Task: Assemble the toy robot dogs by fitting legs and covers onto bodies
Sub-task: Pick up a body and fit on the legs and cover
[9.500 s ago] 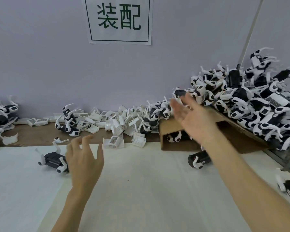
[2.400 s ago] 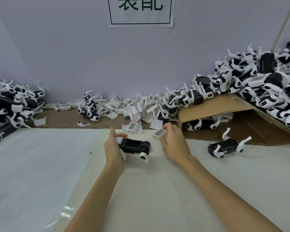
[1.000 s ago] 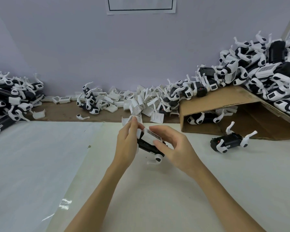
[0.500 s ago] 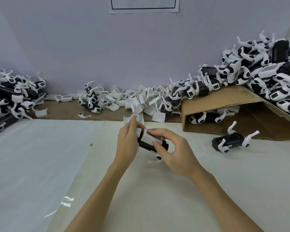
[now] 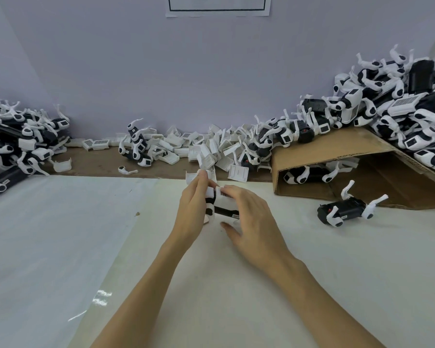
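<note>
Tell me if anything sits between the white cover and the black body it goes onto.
Nothing visible does. The white cover already lies on the black body, with the left hand gripping one end and the right hand over the top; the seam under the fingers is hidden.

The table (image 5: 236, 285) has a white covering on the near part and a bare brown strip along the wall. On the strip lies a heap of white covers (image 5: 206, 149), with toy dogs among them. A pile of dogs (image 5: 15, 144) lies at the left edge. A tilted cardboard sheet (image 5: 337, 149) at the right carries more dogs. One black dog body (image 5: 344, 209) lies alone on the white covering.
</note>
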`<state>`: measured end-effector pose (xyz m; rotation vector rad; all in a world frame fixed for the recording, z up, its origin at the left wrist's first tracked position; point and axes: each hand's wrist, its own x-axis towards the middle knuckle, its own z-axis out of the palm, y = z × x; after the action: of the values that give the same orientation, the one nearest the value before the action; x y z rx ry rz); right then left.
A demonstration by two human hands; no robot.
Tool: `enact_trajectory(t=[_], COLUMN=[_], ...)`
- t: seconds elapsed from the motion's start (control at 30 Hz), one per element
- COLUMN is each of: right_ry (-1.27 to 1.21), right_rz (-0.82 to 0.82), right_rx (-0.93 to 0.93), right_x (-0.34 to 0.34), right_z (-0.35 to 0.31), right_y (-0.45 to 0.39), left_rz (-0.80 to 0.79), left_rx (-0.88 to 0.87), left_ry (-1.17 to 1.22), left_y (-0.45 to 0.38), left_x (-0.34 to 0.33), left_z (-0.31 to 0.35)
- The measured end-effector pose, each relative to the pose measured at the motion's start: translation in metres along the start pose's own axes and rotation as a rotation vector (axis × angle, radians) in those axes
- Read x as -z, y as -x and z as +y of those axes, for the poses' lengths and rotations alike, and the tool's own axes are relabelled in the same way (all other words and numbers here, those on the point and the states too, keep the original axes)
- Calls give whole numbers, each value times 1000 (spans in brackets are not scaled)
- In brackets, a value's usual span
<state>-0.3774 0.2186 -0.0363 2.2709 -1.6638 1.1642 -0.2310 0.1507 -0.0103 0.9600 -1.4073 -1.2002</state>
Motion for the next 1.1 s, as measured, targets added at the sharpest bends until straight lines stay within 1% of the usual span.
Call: enact_trajectory(t=[0.1,0.17,0.33,0.63,0.83,1.1], right_ry=[65,89,134,134,133,139], right_rz=[120,142,184,172,128,186], right_rx=[-43,-54,-29,-66,-64,-17], right_x=[-2,0,0,-1,-4,-2], right_z=[2,6,8,7,7,10], right_y=[-3,-2,-2,-1,-2,-4], left_rz=[-78,-100,-43,-22,-23,-24], left_rx=[-79,-110,-152,-153,-158,-154], left_ry=[-58,-101,-182,-205,-196,-214], left_y=[3,6,5,2,5,6], left_x=[-3,-5,-9,-7,-10,-11], left_z=[1,2,0,-3,-2,0])
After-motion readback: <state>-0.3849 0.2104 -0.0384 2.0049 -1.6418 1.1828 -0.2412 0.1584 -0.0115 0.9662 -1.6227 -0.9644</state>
